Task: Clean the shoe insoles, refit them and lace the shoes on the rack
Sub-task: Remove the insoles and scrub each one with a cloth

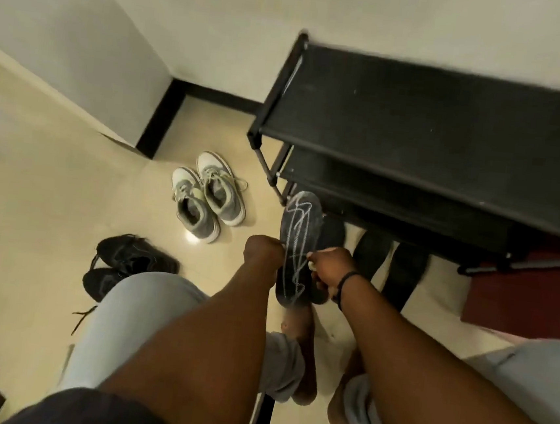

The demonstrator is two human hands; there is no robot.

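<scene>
No legible text anywhere (only blurred surfaces)

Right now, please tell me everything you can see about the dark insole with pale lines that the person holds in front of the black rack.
The dark flat insole is long and rounded at both ends, with pale squiggly lines along its upper face, perhaps lace or cleaner. It looks like thin foam. It is held above the cream floor, toe end pointing toward the black rack. The left hand grips its left edge and the right hand its right edge. Another dark insole shows directly behind it.
</scene>
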